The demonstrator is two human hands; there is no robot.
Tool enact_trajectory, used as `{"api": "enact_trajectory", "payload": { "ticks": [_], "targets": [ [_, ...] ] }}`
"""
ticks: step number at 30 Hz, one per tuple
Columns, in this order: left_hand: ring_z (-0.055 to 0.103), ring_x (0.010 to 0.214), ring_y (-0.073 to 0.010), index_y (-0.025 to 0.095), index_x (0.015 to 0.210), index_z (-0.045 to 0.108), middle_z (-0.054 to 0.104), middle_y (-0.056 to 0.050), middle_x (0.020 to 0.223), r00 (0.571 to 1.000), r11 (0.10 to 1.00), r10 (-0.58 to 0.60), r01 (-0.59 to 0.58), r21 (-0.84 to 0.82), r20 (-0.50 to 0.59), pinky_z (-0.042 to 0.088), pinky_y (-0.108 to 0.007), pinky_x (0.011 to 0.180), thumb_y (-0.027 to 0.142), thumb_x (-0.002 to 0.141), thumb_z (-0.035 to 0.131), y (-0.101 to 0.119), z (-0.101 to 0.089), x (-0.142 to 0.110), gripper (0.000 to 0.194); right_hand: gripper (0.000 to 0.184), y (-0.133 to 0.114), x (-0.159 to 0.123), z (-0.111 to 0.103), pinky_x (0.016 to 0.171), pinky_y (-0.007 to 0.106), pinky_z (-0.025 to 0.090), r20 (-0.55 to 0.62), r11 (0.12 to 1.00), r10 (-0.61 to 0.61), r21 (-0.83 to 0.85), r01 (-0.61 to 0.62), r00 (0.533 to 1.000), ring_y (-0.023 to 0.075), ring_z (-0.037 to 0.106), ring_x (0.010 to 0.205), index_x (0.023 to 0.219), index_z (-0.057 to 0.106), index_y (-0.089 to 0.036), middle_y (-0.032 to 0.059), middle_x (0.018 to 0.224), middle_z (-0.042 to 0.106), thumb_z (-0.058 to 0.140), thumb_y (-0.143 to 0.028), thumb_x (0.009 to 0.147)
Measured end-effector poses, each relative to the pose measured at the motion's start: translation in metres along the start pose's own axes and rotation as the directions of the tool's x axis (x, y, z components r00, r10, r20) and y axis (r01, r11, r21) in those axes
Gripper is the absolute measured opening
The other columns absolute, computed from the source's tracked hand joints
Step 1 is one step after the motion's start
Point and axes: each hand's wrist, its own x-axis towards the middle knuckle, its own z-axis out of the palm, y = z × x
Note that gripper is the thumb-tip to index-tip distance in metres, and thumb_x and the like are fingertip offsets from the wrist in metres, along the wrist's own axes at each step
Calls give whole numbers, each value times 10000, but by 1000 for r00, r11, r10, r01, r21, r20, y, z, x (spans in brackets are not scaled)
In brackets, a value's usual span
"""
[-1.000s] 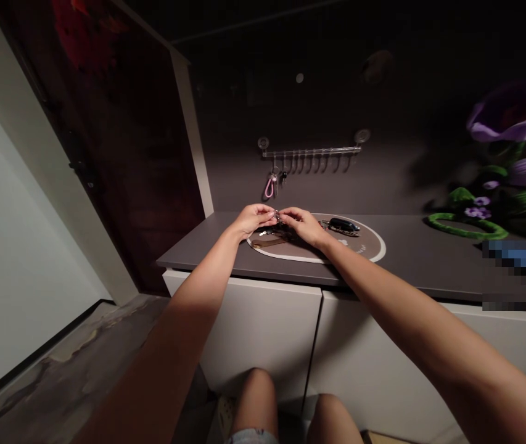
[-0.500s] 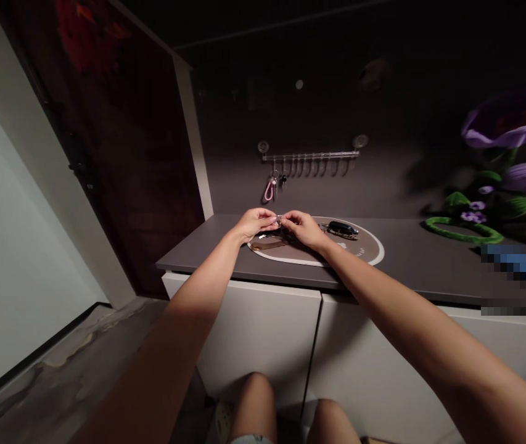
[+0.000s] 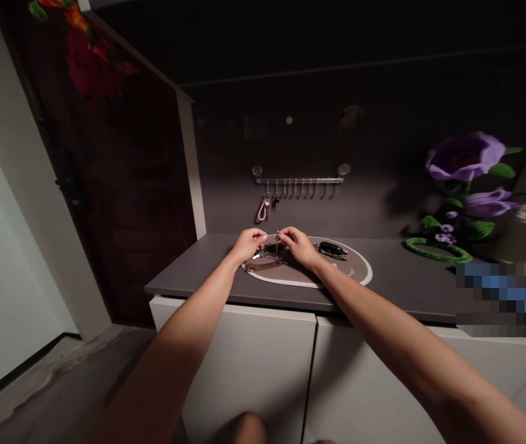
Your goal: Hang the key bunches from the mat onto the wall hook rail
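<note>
Above the oval mat (image 3: 306, 274), my left hand (image 3: 246, 245) and my right hand (image 3: 298, 245) are close together, each with thumb and fingertips pinched. A thin metal key ring (image 3: 272, 235) spans the small gap between them, with a key hanging from it by the right fingertips. On the mat below lie a few loose keys (image 3: 259, 253) and a brown strap (image 3: 263, 267). Right of my right hand rests a black car key fob (image 3: 333, 248), with a patterned item partly under it. Fine details of the ring are too small to tell.
A clear hook rail (image 3: 299, 180) on the back wall carries a pink-looped key (image 3: 263, 210) and a small black-headed key (image 3: 277, 201). Purple fabric flowers (image 3: 466, 157) stand on the counter at right, near a blurred blue item. A dark door (image 3: 128, 185) is at left.
My hands have drawn slightly apart, so the ring and a hanging key now show between them. The view has tilted up, and everything sits lower in the picture.
</note>
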Motion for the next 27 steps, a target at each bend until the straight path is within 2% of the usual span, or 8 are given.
{"api": "enact_trajectory", "payload": {
  "ticks": [5,10,19,27],
  "targets": [
    [533,636,-116,125,736,642,628,-20,684,988,925,153,-142,351,-3,398,-229,618,228,768,505,-2,1,-1,175,226,2,12,0,698,254,439,-83,980,103,181,-87,991,112,533,756,789,492,-175,7,789,572,521,-393,736],
    [550,733,-141,150,765,663,643,-49,768,965,791,251,-250,558,76,397,-242,686,223,792,478,-8,2,1,200,189,-11,36,-8,611,241,461,-139,919,241,350,-180,961,107,566,692,758,462,-180,-4,756,564,574,-328,720],
    [559,772,-148,166,805,666,639,-58,824,969,715,216,-243,656,123,407,-245,706,239,823,444,-7,2,2,235,65,-23,93,-23,505,209,460,-290,889,315,423,-174,904,65,516,519,726,477,-153,-9,642,522,514,-171,776],
    [567,808,-154,182,831,663,633,-60,856,974,659,178,-225,718,141,400,-247,727,249,840,409,-4,5,2,262,119,-25,121,-19,495,196,455,-350,873,366,450,-187,862,43,463,447,663,474,-145,-35,540,487,472,-129,781]
  ]
}}
